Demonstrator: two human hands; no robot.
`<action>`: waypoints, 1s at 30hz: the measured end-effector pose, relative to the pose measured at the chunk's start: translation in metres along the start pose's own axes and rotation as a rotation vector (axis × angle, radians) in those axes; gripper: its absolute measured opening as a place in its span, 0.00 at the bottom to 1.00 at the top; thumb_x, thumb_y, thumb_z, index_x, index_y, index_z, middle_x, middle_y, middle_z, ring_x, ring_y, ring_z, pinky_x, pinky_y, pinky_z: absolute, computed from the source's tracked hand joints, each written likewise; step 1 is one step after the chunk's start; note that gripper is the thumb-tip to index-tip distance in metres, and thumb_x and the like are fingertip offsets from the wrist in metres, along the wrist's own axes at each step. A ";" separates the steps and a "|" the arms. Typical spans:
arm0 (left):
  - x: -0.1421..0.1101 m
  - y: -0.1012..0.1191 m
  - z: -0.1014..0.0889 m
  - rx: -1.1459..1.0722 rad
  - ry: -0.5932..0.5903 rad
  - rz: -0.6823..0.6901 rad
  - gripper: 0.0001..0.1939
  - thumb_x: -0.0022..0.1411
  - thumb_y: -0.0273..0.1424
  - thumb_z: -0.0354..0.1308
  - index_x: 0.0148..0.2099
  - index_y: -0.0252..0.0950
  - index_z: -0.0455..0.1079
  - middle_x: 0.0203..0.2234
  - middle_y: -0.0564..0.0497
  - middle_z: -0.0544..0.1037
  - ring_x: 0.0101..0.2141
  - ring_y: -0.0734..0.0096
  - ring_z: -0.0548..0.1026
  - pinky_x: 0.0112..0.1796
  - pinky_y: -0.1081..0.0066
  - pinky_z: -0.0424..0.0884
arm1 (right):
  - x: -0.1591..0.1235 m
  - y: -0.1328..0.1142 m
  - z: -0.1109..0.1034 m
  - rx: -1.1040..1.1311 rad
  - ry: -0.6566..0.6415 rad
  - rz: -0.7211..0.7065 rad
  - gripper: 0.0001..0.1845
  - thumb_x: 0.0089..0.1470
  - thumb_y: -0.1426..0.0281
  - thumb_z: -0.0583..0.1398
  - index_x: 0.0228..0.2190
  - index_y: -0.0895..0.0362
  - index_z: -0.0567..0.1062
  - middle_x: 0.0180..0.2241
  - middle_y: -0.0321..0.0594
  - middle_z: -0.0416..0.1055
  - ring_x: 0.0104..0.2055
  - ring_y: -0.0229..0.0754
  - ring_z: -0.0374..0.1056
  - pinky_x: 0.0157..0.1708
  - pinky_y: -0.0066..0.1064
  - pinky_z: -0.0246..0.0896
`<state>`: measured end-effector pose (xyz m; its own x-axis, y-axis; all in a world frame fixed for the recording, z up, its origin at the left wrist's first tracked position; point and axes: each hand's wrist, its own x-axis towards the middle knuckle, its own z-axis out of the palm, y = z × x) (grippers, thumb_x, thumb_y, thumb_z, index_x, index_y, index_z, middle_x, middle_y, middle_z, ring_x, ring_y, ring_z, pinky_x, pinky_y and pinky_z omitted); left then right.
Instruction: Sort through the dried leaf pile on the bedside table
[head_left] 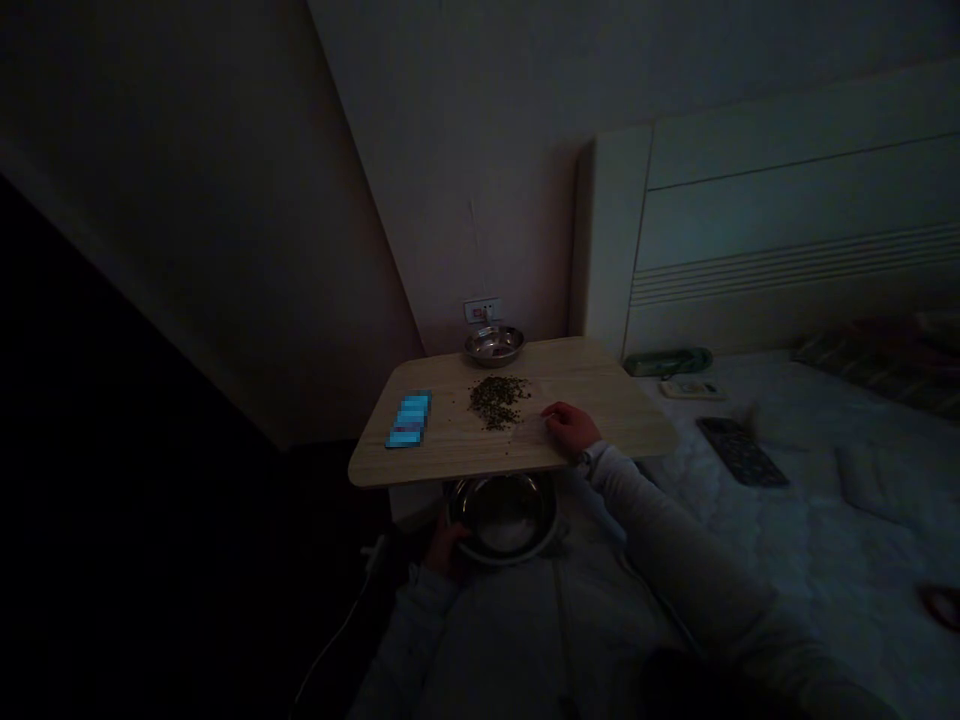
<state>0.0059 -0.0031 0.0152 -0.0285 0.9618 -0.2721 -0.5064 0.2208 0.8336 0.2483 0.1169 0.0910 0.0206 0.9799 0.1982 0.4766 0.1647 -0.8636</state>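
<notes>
Loose small dark grains point(497, 400) lie in a spread pile on the light wooden tabletop point(622, 405); their exact kind is too small to tell. My right hand point(571, 428) rests over the table just right of the pile, its fingers bent together. A faint, see-through patch point(529, 431) shows by its fingertips, and I cannot make out what it is. Below the table's front edge, my left hand point(448, 545) grips the left rim of a large metal basin point(510, 515). The basin's far edge is hidden under the tabletop.
A small steel bowl point(495, 346) stands at the table's back edge, below a wall socket point(482, 310). A lit phone point(410, 418) lies on the left. On the bed at right are a green case point(667, 361), a pale remote-like object point(691, 390) and a dark patterned flat item point(741, 452).
</notes>
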 end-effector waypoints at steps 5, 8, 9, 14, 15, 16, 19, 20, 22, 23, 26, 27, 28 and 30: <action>0.000 -0.001 -0.002 -0.015 0.012 -0.017 0.32 0.34 0.23 0.58 0.48 0.40 0.71 0.29 0.52 0.80 0.41 0.54 0.75 0.43 0.60 0.67 | 0.001 0.004 0.002 0.028 -0.052 -0.034 0.10 0.41 0.71 0.56 0.29 0.57 0.74 0.19 0.32 0.67 0.23 0.35 0.60 0.27 0.27 0.55; 0.000 0.000 -0.002 -0.022 0.016 -0.012 0.33 0.34 0.23 0.57 0.48 0.39 0.70 0.29 0.51 0.80 0.40 0.54 0.76 0.43 0.60 0.68 | 0.001 0.005 0.002 0.009 -0.052 -0.063 0.11 0.41 0.71 0.56 0.30 0.57 0.75 0.19 0.32 0.67 0.24 0.35 0.61 0.27 0.27 0.55; 0.000 0.000 -0.002 -0.020 0.014 -0.015 0.32 0.34 0.23 0.57 0.47 0.39 0.71 0.29 0.51 0.80 0.40 0.54 0.76 0.42 0.60 0.68 | 0.001 0.005 0.002 0.005 -0.057 -0.062 0.11 0.42 0.71 0.56 0.30 0.57 0.75 0.19 0.32 0.67 0.24 0.35 0.61 0.27 0.27 0.55; 0.000 0.000 -0.001 0.002 0.032 -0.003 0.32 0.33 0.23 0.57 0.47 0.41 0.71 0.27 0.52 0.79 0.36 0.56 0.76 0.40 0.60 0.67 | 0.000 0.003 0.002 0.026 -0.097 -0.047 0.11 0.42 0.71 0.56 0.31 0.57 0.75 0.20 0.32 0.69 0.23 0.35 0.61 0.27 0.27 0.57; 0.001 0.000 -0.001 -0.001 0.036 0.008 0.32 0.33 0.23 0.57 0.47 0.41 0.71 0.27 0.52 0.79 0.36 0.56 0.76 0.40 0.60 0.67 | 0.000 0.002 0.002 0.031 -0.094 -0.053 0.11 0.42 0.72 0.56 0.31 0.57 0.75 0.20 0.32 0.69 0.23 0.35 0.61 0.27 0.27 0.57; 0.002 -0.001 -0.002 -0.006 0.035 0.015 0.33 0.33 0.23 0.57 0.47 0.41 0.71 0.28 0.52 0.79 0.37 0.56 0.76 0.40 0.61 0.67 | 0.000 0.002 0.001 0.032 -0.091 -0.059 0.11 0.42 0.72 0.56 0.31 0.57 0.75 0.21 0.32 0.69 0.24 0.35 0.61 0.28 0.27 0.57; 0.003 -0.003 -0.003 -0.007 0.031 0.013 0.31 0.32 0.23 0.57 0.45 0.41 0.72 0.27 0.52 0.79 0.38 0.55 0.75 0.40 0.60 0.66 | 0.000 0.001 0.001 0.013 -0.097 -0.045 0.12 0.42 0.72 0.56 0.31 0.57 0.75 0.21 0.33 0.69 0.24 0.35 0.62 0.28 0.27 0.57; 0.004 -0.003 -0.003 -0.002 0.031 0.014 0.30 0.32 0.23 0.57 0.44 0.41 0.72 0.27 0.52 0.78 0.38 0.55 0.75 0.40 0.60 0.66 | 0.000 0.000 0.001 0.003 -0.104 -0.039 0.12 0.42 0.72 0.56 0.32 0.57 0.75 0.21 0.33 0.69 0.24 0.35 0.62 0.29 0.27 0.57; 0.003 -0.003 -0.003 0.004 0.035 0.017 0.30 0.32 0.23 0.58 0.43 0.42 0.72 0.26 0.52 0.78 0.38 0.55 0.75 0.41 0.60 0.66 | -0.001 -0.001 0.001 -0.014 -0.119 -0.036 0.13 0.43 0.71 0.56 0.32 0.57 0.76 0.21 0.33 0.70 0.25 0.36 0.62 0.29 0.28 0.58; 0.003 -0.003 -0.002 0.005 0.037 0.019 0.30 0.32 0.23 0.58 0.44 0.42 0.72 0.26 0.52 0.78 0.38 0.55 0.75 0.41 0.60 0.66 | -0.001 -0.001 0.001 -0.017 -0.128 -0.040 0.13 0.43 0.71 0.56 0.33 0.57 0.76 0.22 0.34 0.70 0.25 0.36 0.63 0.30 0.28 0.58; 0.000 -0.001 0.001 -0.008 0.036 0.020 0.32 0.33 0.24 0.56 0.46 0.43 0.72 0.28 0.52 0.79 0.38 0.55 0.75 0.41 0.60 0.66 | -0.002 -0.001 0.002 -0.015 -0.162 -0.058 0.14 0.43 0.70 0.56 0.34 0.58 0.76 0.21 0.33 0.70 0.25 0.36 0.62 0.29 0.28 0.57; -0.001 0.001 0.003 -0.008 0.035 0.016 0.32 0.33 0.24 0.56 0.46 0.43 0.72 0.28 0.53 0.79 0.37 0.55 0.75 0.40 0.60 0.67 | -0.002 0.000 0.002 -0.013 -0.174 -0.065 0.14 0.43 0.70 0.56 0.34 0.58 0.76 0.21 0.33 0.69 0.25 0.36 0.62 0.29 0.28 0.57; -0.002 0.002 0.004 -0.003 0.039 0.011 0.32 0.33 0.24 0.56 0.46 0.42 0.72 0.27 0.53 0.79 0.37 0.55 0.76 0.40 0.60 0.67 | -0.002 0.000 0.002 -0.009 -0.183 -0.072 0.14 0.43 0.70 0.56 0.34 0.58 0.76 0.21 0.33 0.69 0.25 0.36 0.62 0.28 0.28 0.57; -0.004 0.006 0.007 0.014 0.046 -0.001 0.30 0.32 0.23 0.57 0.44 0.41 0.72 0.26 0.53 0.79 0.35 0.56 0.76 0.40 0.60 0.68 | -0.002 0.001 0.002 0.007 -0.196 -0.083 0.14 0.43 0.70 0.56 0.33 0.58 0.76 0.20 0.32 0.68 0.24 0.36 0.61 0.28 0.27 0.57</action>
<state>0.0087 -0.0049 0.0244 -0.0678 0.9532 -0.2945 -0.4945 0.2243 0.8398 0.2470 0.1157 0.0889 -0.1905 0.9659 0.1752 0.4632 0.2458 -0.8515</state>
